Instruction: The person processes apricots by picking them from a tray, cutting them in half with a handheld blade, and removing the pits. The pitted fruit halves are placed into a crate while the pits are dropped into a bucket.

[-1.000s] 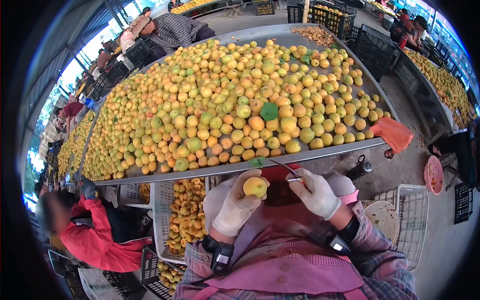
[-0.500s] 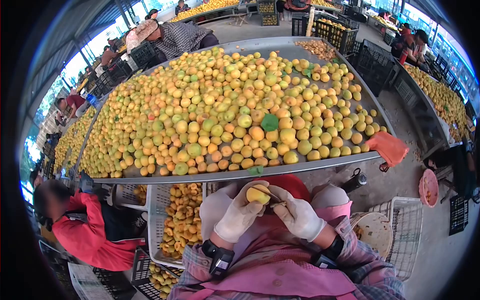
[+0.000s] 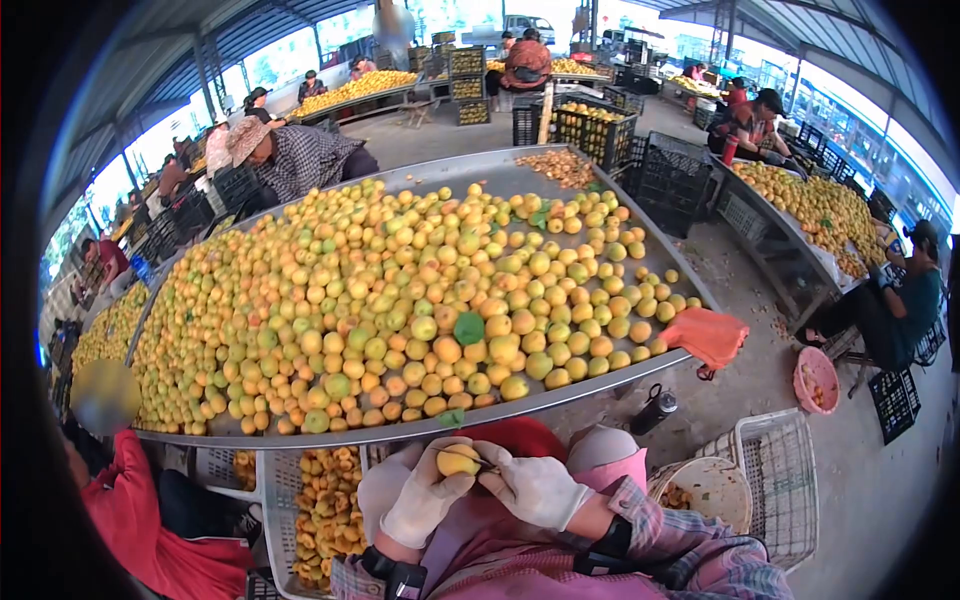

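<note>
My left hand [image 3: 425,500], in a whitish glove, is wrapped round a yellow apricot [image 3: 458,460] just below the table's front edge. Touching the fruit's right side is my gloved right hand [image 3: 532,488], its fingers pressed together on a thin dark knife [image 3: 484,464], which is mostly hidden. Beyond both hands many yellow and orange apricots [image 3: 330,300] cover the metal table [image 3: 600,385]. At my left a white crate [image 3: 283,520] holds opened apricot halves [image 3: 325,510].
A co-worker in a red jacket [image 3: 165,520] sits at my left. On the right stand a white bucket [image 3: 715,490], a white crate [image 3: 785,480], a black bottle [image 3: 655,408] and a pink basket [image 3: 816,380]. An orange bag [image 3: 705,337] lies on the table's right corner.
The view has tilted up and turned right, so the scene sits lower and further left. Both hands stay together at the apricot; my right hand now lies flatter beside it.
</note>
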The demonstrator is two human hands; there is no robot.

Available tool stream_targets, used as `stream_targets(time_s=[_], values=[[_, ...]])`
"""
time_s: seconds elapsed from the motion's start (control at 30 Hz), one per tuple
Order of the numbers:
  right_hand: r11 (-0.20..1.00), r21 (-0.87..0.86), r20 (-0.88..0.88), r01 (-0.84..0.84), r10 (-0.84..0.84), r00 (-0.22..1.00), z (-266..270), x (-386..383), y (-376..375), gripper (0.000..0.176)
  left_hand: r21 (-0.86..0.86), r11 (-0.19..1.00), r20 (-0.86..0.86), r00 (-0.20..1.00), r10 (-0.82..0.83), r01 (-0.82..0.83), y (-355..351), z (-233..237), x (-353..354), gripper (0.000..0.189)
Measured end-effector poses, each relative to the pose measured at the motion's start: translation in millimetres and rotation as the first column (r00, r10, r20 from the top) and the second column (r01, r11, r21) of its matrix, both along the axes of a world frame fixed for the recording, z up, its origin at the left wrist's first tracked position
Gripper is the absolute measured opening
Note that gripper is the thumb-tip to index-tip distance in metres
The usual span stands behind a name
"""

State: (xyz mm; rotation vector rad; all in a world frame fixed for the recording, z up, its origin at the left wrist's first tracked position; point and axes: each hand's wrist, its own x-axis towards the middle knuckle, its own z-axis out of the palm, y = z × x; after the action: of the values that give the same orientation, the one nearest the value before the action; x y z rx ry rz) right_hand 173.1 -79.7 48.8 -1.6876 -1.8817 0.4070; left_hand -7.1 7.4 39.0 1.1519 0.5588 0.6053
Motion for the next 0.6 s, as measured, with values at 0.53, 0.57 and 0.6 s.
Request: stream_targets(time_s=[0.53,0.57,0.6], values=[[0.965,0.263,-0.246,0.016,0.052,0.968,-6.2,-3.2,5.2,0.055,0.172,0.95,0.07,0.966,0.251,-0.259,-24.5,25.3,23.0,0.035],[0.965,0.264,-0.254,0.002,0.068,0.965,-14.3,-0.2,6.6,0.054,0.291,0.935,-0.012,0.976,0.217,-0.204,-20.6,25.9,20.5,0.034],[0.964,0.265,-0.259,-0.004,0.075,0.963,-19.3,1.9,8.6,0.054,0.4,0.907,-0.096,0.979,0.182,-0.13,-17.5,25.2,19.3,0.034]])
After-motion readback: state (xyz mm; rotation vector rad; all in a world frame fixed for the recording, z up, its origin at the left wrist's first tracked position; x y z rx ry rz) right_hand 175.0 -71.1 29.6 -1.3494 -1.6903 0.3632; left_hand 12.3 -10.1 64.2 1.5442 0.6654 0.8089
